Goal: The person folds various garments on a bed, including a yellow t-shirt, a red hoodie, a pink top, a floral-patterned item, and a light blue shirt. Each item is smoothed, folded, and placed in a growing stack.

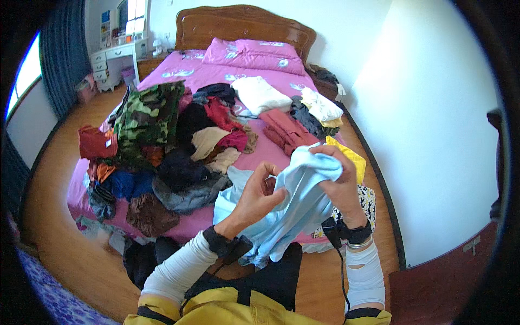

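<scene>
A light blue cloth garment hangs between my two hands above the near edge of the bed. My right hand grips its bunched upper part, with the thumb and fingers closed on the fabric. My left hand is at the garment's left side, thumb and index finger curled toward each other with cloth at their tips. Beyond the garment lie folded dusty-red clothes. A yellow cloth and a black-and-white floral cloth are to the right, partly behind my right hand.
A camouflage garment tops a mixed clothes heap on the left of the pink bed. A white folded item and a white-and-yellow stack lie farther back. Pink pillows rest by the wooden headboard. A wall stands right.
</scene>
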